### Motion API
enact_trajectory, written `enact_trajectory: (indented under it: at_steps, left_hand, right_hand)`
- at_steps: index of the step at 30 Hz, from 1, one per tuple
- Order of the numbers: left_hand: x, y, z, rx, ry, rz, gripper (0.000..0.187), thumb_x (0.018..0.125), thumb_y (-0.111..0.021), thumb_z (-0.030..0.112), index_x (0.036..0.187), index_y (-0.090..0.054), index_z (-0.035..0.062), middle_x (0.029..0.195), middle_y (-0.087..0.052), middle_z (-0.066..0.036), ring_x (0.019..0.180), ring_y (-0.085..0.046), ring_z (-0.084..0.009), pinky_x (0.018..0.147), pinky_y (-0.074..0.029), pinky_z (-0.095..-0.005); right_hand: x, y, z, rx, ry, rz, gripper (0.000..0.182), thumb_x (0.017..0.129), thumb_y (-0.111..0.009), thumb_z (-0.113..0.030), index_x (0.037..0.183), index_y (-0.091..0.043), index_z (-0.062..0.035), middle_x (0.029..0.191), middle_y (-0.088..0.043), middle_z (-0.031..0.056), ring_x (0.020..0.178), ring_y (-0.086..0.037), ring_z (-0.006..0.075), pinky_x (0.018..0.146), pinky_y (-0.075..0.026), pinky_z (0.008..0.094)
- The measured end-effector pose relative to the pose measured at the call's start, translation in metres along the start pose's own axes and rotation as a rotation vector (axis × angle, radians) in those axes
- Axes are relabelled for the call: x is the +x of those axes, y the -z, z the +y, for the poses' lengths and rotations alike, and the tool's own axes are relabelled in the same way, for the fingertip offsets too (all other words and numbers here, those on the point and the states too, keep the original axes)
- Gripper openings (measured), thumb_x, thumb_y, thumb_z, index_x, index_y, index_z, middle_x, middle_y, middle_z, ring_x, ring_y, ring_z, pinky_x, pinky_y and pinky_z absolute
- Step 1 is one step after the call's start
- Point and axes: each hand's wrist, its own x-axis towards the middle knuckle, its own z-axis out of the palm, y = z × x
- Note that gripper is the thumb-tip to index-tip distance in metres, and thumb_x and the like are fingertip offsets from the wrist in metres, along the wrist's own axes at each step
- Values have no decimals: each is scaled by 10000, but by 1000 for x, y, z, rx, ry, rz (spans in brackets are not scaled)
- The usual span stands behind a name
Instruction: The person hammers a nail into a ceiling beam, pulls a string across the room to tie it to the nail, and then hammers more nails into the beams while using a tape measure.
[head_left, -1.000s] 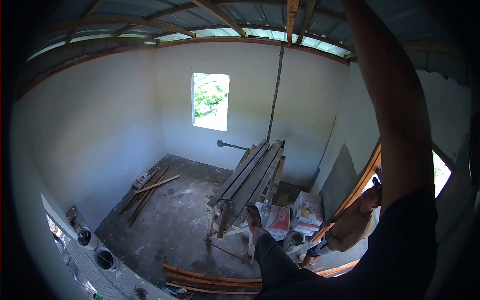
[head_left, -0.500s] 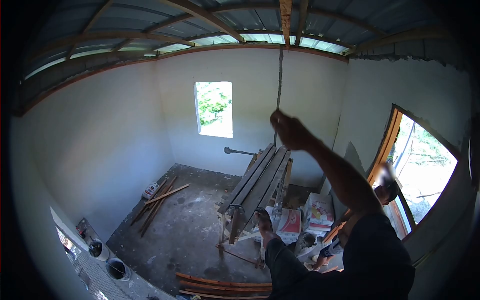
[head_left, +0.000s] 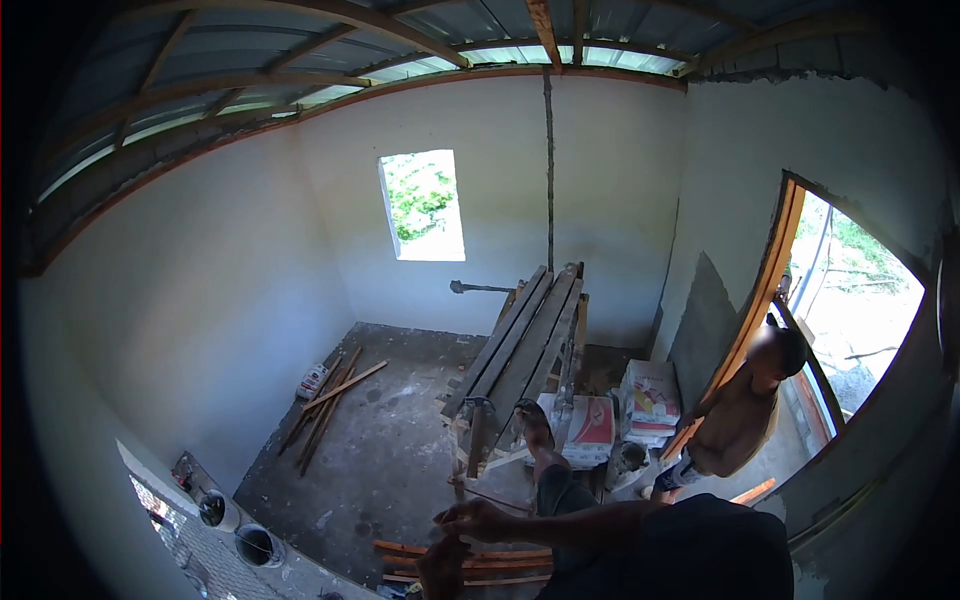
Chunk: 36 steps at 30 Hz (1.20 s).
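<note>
My right hand is low in the view, its arm stretched across from the right. Its fingers are curled together, and anything in them is too dark and small to make out. Just below it is my left hand, also closed, close to or touching the right; what it may hold is hidden. My foot rests at the near end of the plank platform, which stretches away toward the far wall.
Printed bags are stacked right of the planks. A co-worker stands by the wooden door frame. Loose timber strips lie on the floor. Two buckets sit on a ledge at lower left. Boards lie below my hands.
My right hand was raised toward the far wall's vertical groove and has come down beside my left hand, which is now in view. The co-worker shows more fully by the door.
</note>
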Motion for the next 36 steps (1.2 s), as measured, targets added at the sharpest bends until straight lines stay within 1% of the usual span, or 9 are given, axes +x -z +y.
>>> enact_trajectory:
  at_steps: [9, 12, 14, 16, 20, 26, 31, 34, 36]
  left_hand:
    - [0, 14, -43, 141, 99, -109, 127, 897, -521, 106, 914, -606, 13, 707, -532, 34, 565, -444, -50, 535, -369, -174]
    - [-4, 5, -5, 436, 177, -83, 259, 847, -578, 165, 983, -614, -53, 807, -663, -124, 670, -636, -160, 621, -503, -277]
    - [-5, 5, -2, 369, 148, -46, 208, 848, -584, 121, 960, -613, -51, 757, -654, -105, 707, -626, -140, 638, -494, -272]
    - [-6, 9, 6, 332, 148, -27, 205, 862, -588, 107, 1010, -603, -33, 840, -650, -88, 723, -613, -126, 623, -494, -254]
    - [-21, 55, -54, 360, 261, 122, 168, 843, -593, 121, 920, -631, -24, 721, -618, -61, 603, -581, -112, 556, -489, -258]
    - [-101, 117, -152, 667, 667, 106, 278, 760, -632, 196, 928, -646, -25, 719, -657, -115, 562, -631, -166, 534, -513, -291]
    - [-157, 142, -220, 884, 965, -146, 314, 743, -615, 276, 886, -681, 5, 761, -678, -151, 622, -672, -209, 607, -539, -323]
    - [-102, 110, -228, 864, 1088, -361, 372, 722, -620, 369, 914, -693, 59, 902, -674, -162, 887, -647, -275, 800, -502, -371]
    - [-46, 97, -258, 988, 829, -517, 346, 725, -613, 361, 903, -692, 75, 907, -666, -159, 884, -634, -314, 795, -497, -384]
  right_hand:
    - [-17, 13, 0, -86, 23, -84, 315, 810, -648, -264, 924, -669, 30, 906, -672, 138, 842, -632, 222, 799, -485, 320]
    - [-20, 18, -7, -54, 6, -109, 268, 824, -656, -240, 897, -649, 19, 815, -656, 94, 801, -629, 176, 751, -489, 293]
    - [-16, 24, 4, 415, -178, -17, 221, 864, -625, -199, 910, -598, 16, 797, -639, 110, 720, -638, 179, 664, -525, 288]
    - [-9, 37, 0, 511, -343, 186, 206, 897, -569, -169, 962, -554, 25, 816, -631, 133, 687, -654, 220, 574, -545, 328]
    - [-2, 66, 46, 578, -579, 337, 189, 919, -530, -195, 1015, -545, -33, 858, -607, 102, 675, -661, 221, 496, -538, 315]
    - [33, 101, 159, 653, -624, 416, 175, 900, -562, -167, 987, -542, -16, 849, -588, 106, 662, -656, 250, 535, -562, 347]
    - [76, 154, 220, 819, -422, 406, 128, 868, -586, -87, 943, -533, 2, 790, -577, 99, 642, -650, 252, 549, -560, 356]
    - [84, 167, 178, 440, -675, 432, 99, 846, -591, -50, 907, -536, 5, 760, -574, 98, 654, -653, 254, 541, -545, 329]
    - [78, 176, 207, 302, -652, 314, 95, 841, -589, -44, 909, -541, 2, 769, -582, 100, 646, -648, 244, 531, -523, 296]
